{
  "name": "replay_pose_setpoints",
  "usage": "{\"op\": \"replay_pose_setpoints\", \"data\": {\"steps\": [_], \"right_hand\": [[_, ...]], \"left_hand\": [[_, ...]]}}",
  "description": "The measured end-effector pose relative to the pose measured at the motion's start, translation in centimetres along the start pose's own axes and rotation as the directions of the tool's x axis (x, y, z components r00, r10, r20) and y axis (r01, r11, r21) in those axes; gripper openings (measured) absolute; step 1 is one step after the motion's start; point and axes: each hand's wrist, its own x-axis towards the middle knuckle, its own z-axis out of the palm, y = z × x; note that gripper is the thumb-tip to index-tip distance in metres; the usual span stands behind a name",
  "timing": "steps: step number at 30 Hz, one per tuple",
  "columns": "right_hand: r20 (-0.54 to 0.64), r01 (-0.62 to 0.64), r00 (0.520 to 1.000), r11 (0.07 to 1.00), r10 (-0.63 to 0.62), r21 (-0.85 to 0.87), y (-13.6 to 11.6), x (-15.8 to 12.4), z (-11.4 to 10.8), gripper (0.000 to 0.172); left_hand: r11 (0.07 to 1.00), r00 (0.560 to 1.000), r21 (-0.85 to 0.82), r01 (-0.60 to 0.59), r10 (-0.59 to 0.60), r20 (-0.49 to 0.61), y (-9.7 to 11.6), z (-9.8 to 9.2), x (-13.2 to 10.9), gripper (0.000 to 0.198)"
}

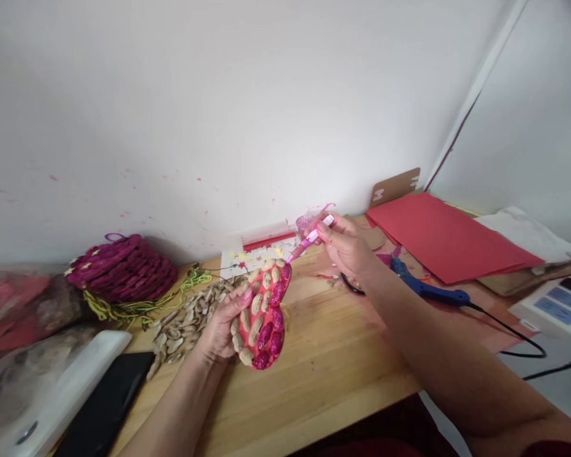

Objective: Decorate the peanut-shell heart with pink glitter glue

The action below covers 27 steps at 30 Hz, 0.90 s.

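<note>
Your left hand (221,327) is closed around the left edge of a red heart-shaped piece (261,314), thumb across its front, holding it tilted just above the wooden table (333,355). The piece is covered with peanut shells, and those along its right side are coated in pink glitter. Your right hand (347,244) pinches a pink glitter pen (309,240) between fingers and thumb, its tip at the upper right edge of the piece. Just left of your left hand lies a pile of loose peanut shells (185,320), with yellow-green string (190,279) and a magenta woven bundle (124,266) farther left. A star-printed sheet (259,254) lies against the far wall. To the right are a blue glue gun (428,291) and red paper sheets (447,238).
</note>
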Motion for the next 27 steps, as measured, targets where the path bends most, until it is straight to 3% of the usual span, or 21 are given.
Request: {"op": "replay_pose_setpoints", "data": {"steps": [3, 6, 10, 12, 16, 20, 24, 27], "right_hand": [[-0.032, -0.018, 0.999, 1.0, 0.018, 0.008, 0.2, 0.2, -0.1, 0.041], [-0.203, 0.019, 0.979, 1.0, -0.021, -0.012, 0.9, 0.7, -1.0, 0.043], [-0.471, 0.009, 0.865, 0.944, -0.173, -0.33, 2.1, 1.6, -3.4, 0.04], [-0.468, -0.068, 0.843, 0.808, -0.267, -0.585, 2.3, 2.2, -4.5, 0.041], [-0.425, -0.205, 0.871, 0.605, -0.246, -0.77, 1.7, 3.9, -5.4, 0.032], [-0.385, -0.335, 0.919, 0.342, -0.089, -0.878, 1.4, 6.8, -4.5, 0.022], [-0.391, -0.397, 0.917, 0.1, 0.075, -0.912, 2.5, 9.3, -3.3, 0.02], [-0.382, -0.385, 0.91, -0.013, 0.162, -0.923, 3.5, 10.2, -2.8, 0.017]], "left_hand": [[1.0, 1.0, 0.023, -0.001, 0.002, -0.031, -0.2, 0.1, 0.3, 0.048], [0.999, 0.993, 0.036, -0.038, 0.041, -0.109, -0.4, 0.2, 0.9, 0.046], [0.993, 0.968, 0.095, -0.076, 0.097, -0.23, -0.7, 0.3, 1.7, 0.05], [0.987, 0.957, 0.135, -0.09, 0.123, -0.263, -0.9, 0.5, 1.9, 0.053], [0.976, 0.955, 0.2, -0.091, 0.143, -0.26, -1.1, 0.6, 1.9, 0.06], [0.958, 0.959, 0.272, -0.088, 0.155, -0.237, -1.4, 0.3, 1.9, 0.062], [0.942, 0.959, 0.321, -0.099, 0.176, -0.22, -1.5, 0.0, 2.0, 0.06], [0.93, 0.957, 0.35, -0.109, 0.194, -0.217, -1.4, 0.2, 1.8, 0.06]]}}
